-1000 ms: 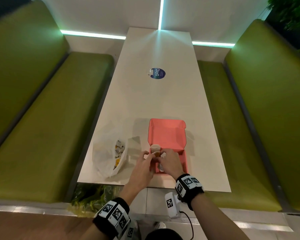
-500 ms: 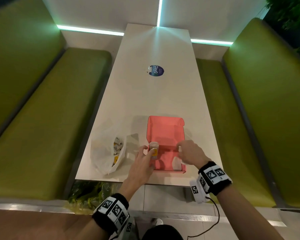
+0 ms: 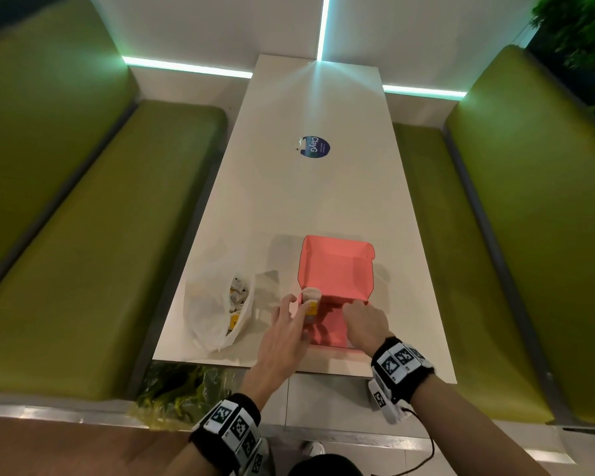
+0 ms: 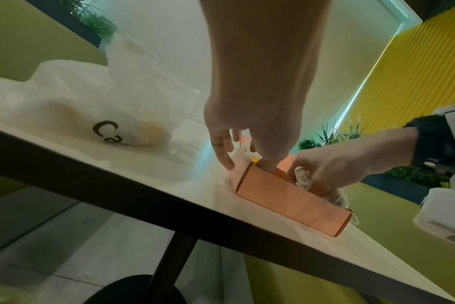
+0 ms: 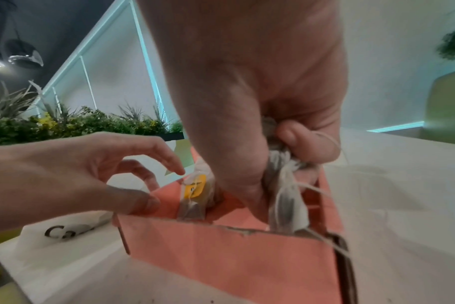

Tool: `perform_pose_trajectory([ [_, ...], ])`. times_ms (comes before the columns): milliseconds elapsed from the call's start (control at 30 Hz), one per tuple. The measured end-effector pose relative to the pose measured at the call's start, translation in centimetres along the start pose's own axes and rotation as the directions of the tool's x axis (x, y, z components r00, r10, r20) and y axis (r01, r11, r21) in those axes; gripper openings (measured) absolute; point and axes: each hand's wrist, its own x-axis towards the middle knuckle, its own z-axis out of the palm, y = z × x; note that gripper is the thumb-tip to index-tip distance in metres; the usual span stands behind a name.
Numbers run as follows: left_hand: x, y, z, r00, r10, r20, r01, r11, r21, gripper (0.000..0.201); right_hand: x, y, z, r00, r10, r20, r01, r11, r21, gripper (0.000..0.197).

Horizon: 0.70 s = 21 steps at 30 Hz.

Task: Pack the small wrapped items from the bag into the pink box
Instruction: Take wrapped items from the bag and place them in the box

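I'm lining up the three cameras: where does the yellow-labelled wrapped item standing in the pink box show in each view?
Head: yellow-labelled wrapped item below centre, at the pink box's left wall, by the left hand.
Left wrist: centre, only its yellow tag peeks behind the thumb.
Right wrist: centre-left, upright against the inner wall.
Shared landmark: the white bag printed "Ca".

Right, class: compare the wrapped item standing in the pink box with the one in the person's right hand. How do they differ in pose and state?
The standing item sits upright at the left wall of the pink box, free of any grip; the bunched item is gripped in the right hand.
The standing one keeps a flat shape with a yellow label showing; the bunched one is crumpled, strings trailing, no label visible.
Both are small pale sachets.
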Motion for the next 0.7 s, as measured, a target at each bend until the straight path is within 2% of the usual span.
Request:
perform_pose_trajectory([
  [100, 0.1, 0.3, -0.3, 0.998, 0.005, -0.064, -0.005, 1.0, 0.007, 0.057, -0.3, 0.8, -0.7, 1.0, 0.01, -0.019, -0.006, 0.983, 0.184, 0.026],
  [167, 0.3, 0.9, -0.7, 0.986, 0.08, -0.144, -0.079, 0.997, 0.01, 0.057, -0.5, 1.4, -1.6, 0.999, -0.001, -0.054, 0.021, 0.933, 0.359, 0.016],
  [200, 0.5, 1.2, -1.0, 0.974, 0.133, -0.183, -0.134, 0.991, 0.007, 0.053, -0.8, 1.7, -2.2, 0.998, -0.015, -0.067, 0.042, 0.903, 0.427, 0.007],
  [233, 0.8, 1.5, -1.3, 0.966, 0.164, -0.202, -0.173, 0.985, -0.029, 0.046, -1.1, 1.9, -2.8, 0.996, -0.034, -0.082, 0.07, 0.868, 0.491, 0.006],
  [300, 1.5, 2.7, -2.8, 0.98, 0.136, -0.144, -0.168, 0.956, -0.239, 0.037, -1.8, 2.3, -4.1, 0.99, -0.069, -0.127, 0.132, 0.788, 0.602, 0.013],
  [367, 2.3, 3.8, -4.1, 0.991, 0.118, -0.069, -0.136, 0.886, -0.444, 0.029, -2.7, 2.5, -5.6, 0.974, -0.085, -0.212, 0.209, 0.705, 0.677, 0.009],
  [433, 3.2, 5.1, -5.4, 0.989, 0.117, -0.09, -0.147, 0.814, -0.562, 0.017, -3.4, 2.6, -6.9, 0.952, -0.042, -0.303, 0.262, 0.62, 0.739, 0.008],
  [500, 3.7, 5.9, -6.5, 0.985, 0.09, -0.146, -0.161, 0.768, -0.62, 0.011, -4.0, 2.6, -7.8, 0.912, 0.047, -0.407, 0.316, 0.553, 0.771, 0.008],
  [567, 4.0, 6.3, -7.3, 0.981, 0.053, -0.188, -0.166, 0.737, -0.655, 0.014, -4.5, 2.6, -8.0, 0.878, 0.13, -0.461, 0.351, 0.481, 0.803, 0.012],
  [700, 4.3, 6.7, -8.1, 0.97, -0.018, -0.241, -0.165, 0.682, -0.712, 0.017, -5.2, 1.7, -6.5, 0.886, 0.134, -0.445, 0.378, 0.35, 0.857, 0.002],
])
